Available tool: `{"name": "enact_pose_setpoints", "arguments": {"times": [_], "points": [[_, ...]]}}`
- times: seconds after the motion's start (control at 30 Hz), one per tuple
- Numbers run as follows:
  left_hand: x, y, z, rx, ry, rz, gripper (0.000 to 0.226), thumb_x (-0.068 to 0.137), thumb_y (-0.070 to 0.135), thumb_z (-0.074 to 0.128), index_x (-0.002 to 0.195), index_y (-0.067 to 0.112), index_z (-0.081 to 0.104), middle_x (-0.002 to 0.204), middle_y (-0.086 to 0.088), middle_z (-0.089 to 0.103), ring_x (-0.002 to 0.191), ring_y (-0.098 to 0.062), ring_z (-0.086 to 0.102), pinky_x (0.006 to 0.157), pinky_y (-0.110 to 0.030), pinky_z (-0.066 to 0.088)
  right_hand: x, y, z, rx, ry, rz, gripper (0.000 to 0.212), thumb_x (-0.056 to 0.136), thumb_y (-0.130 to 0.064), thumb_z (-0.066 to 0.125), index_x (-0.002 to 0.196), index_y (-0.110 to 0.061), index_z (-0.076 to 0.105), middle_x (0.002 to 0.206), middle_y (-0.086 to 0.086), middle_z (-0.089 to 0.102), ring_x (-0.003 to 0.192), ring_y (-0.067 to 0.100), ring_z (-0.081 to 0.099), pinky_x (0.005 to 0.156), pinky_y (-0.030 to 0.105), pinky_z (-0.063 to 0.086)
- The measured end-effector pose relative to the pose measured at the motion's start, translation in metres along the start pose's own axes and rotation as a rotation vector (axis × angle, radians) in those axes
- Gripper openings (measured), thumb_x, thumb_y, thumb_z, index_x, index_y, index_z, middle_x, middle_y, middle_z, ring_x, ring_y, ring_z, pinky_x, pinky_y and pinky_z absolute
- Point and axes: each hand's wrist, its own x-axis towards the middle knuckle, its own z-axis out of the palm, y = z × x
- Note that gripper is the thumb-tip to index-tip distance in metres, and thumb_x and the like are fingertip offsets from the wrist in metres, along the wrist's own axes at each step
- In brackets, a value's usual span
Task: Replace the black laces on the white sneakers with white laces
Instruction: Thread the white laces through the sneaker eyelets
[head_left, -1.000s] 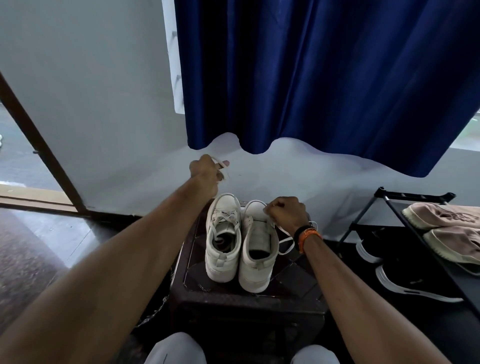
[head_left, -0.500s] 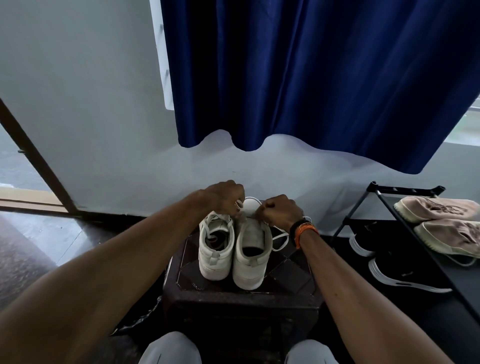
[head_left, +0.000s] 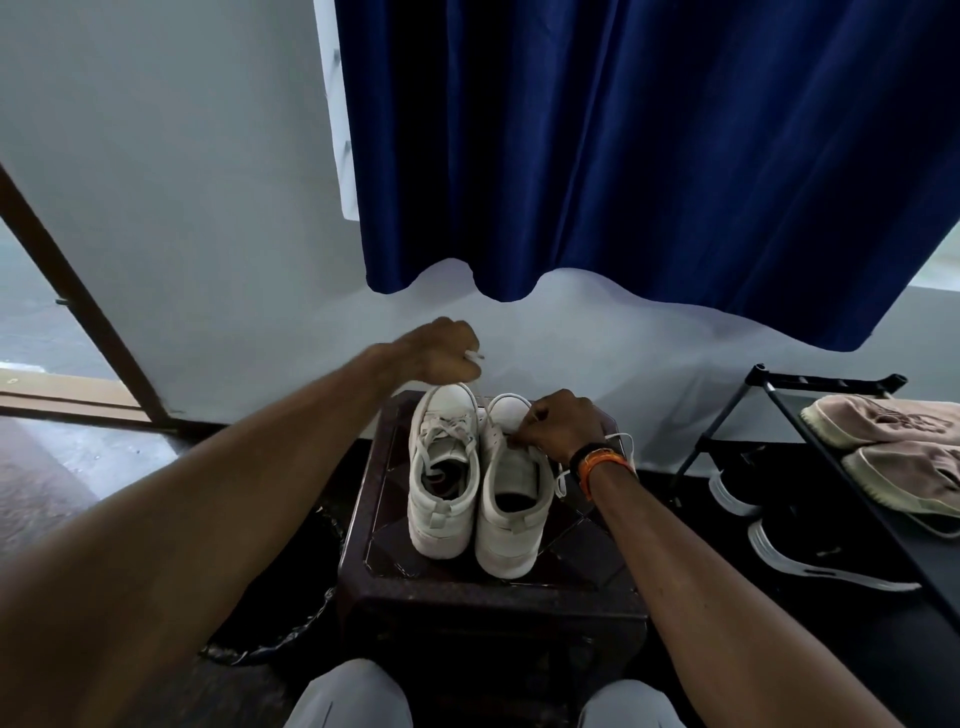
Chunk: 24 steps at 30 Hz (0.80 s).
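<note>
The left hand (head_left: 441, 351) pinches a white lace (head_left: 474, 356) end mid-frame, the right hand (head_left: 558, 426) seems to pinch the right sneaker (head_left: 511, 499)'s lace, and a hard tug could pull it out.

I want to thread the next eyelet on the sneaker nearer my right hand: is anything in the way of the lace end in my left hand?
Nothing visible blocks it. The left hand holds the white lace tip above the toes, and the right sneaker lies open below, though the right hand covers some of its eyelets.

Probably a home entryway: shoe rack (head_left: 810, 415), curtain (head_left: 623, 156), doorway.
</note>
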Motion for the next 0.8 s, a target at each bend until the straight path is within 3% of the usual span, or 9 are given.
{"name": "enact_pose_setpoints", "arguments": {"times": [0.17, 0.23, 0.3, 0.37, 0.47, 0.63, 0.73, 0.8], "points": [[0.0, -0.008, -0.027, -0.06, 0.098, -0.026, 0.03, 0.093, 0.017, 0.065, 0.065, 0.017, 0.054, 0.068, -0.001, 0.055, 0.075, -0.022, 0.055, 0.063, -0.027, 0.04, -0.002, 0.0, -0.003, -0.002, -0.002, 0.009, 0.025, 0.07, -0.038, 0.088, 0.083, -0.018, 0.082, 0.088, 0.004, 0.077, 0.091, 0.022, 0.07, 0.081, 0.032, 0.055], [-0.003, -0.007, -0.031, -0.129, 0.099, -0.031, 0.018, 0.091, 0.03, 0.073, 0.083, 0.016, 0.064, 0.082, 0.003, 0.061, 0.083, -0.019, 0.058, 0.07, -0.027, 0.043, -0.005, -0.004, -0.011, 0.044, 0.026, 0.008, 0.023, 0.072, -0.035, 0.088, 0.083, -0.015, 0.081, 0.086, 0.004, 0.076, 0.088, 0.021, 0.067, 0.076, 0.029, 0.052], [-0.007, 0.0, -0.034, -0.279, 0.125, -0.058, 0.029, 0.091, 0.034, 0.074, 0.11, 0.013, 0.067, 0.103, 0.003, 0.061, 0.092, -0.015, 0.057, 0.077, -0.028, 0.045, -0.008, -0.01, -0.022, 0.196, 0.103, 0.015, 0.017, 0.073, -0.029, 0.088, 0.081, -0.017, 0.079, 0.08, 0.0, 0.076, 0.083, 0.018, 0.07, 0.079, 0.029, 0.055], [-0.011, 0.013, -0.039, -0.627, 0.163, -0.093, 0.034, 0.098, 0.03, 0.065, 0.126, 0.011, 0.061, 0.116, -0.004, 0.061, 0.079, -0.011, 0.055, 0.065, -0.023, 0.045, -0.008, -0.018, -0.033, 0.419, 0.165, 0.021, 0.009, 0.073, -0.021, 0.085, 0.078, -0.021, 0.078, 0.077, -0.003, 0.076, 0.082, 0.018, 0.074, 0.085, 0.032, 0.06], [-0.018, 0.026, -0.049, -1.069, 0.151, -0.112, 0.045, 0.106, 0.041, 0.042, 0.138, 0.011, 0.052, 0.127, -0.016, 0.062, 0.05, -0.007, 0.033, 0.043, -0.018, 0.034, -0.009, -0.034, -0.048, 0.788, 0.181, -0.053, 0.01, 0.079, -0.007, 0.08, 0.076, -0.017, 0.078, 0.084, 0.007, 0.078, 0.081, 0.026, 0.076, 0.087, 0.042, 0.062], [-0.027, 0.042, -0.054, -1.281, 0.121, 0.01, 0.05, 0.108, 0.037, 0.024, 0.147, 0.014, 0.044, 0.127, -0.022, 0.064, 0.05, -0.012, 0.027, 0.041, -0.021, 0.028, -0.02, -0.059, -0.069, 1.084, 0.169, -0.129, 0.005, 0.091, -0.004, 0.073, 0.088, -0.001, 0.077, 0.085, 0.017, 0.076, 0.081, 0.028, 0.075, 0.082, 0.035, 0.062], [-0.029, 0.05, -0.051, -1.341, 0.175, -0.002, 0.041, 0.106, 0.02, 0.034, 0.143, 0.01, 0.045, 0.123, -0.018, 0.069, 0.048, -0.009, 0.028, 0.04, -0.019, 0.028, -0.028, -0.065, -0.073, 1.101, 0.118, -0.109, 0.011, 0.093, -0.009, 0.072, 0.091, 0.001, 0.077, 0.085, 0.019, 0.075, 0.076, 0.023, 0.072, 0.071, 0.029, 0.06], [-0.031, 0.053, -0.047, -1.34, 0.224, 0.003, 0.037, 0.103, 0.007, 0.04, 0.139, 0.007, 0.047, 0.117, -0.014, 0.074, 0.047, -0.009, 0.027, 0.042, -0.02, 0.027, -0.033, -0.067, -0.073, 1.182, 0.004, 0.011, 0.015, 0.094, -0.011, 0.071, 0.093, 0.003, 0.074, 0.086, 0.017, 0.074, 0.073, 0.02, 0.071, 0.066, 0.025, 0.06]]}}
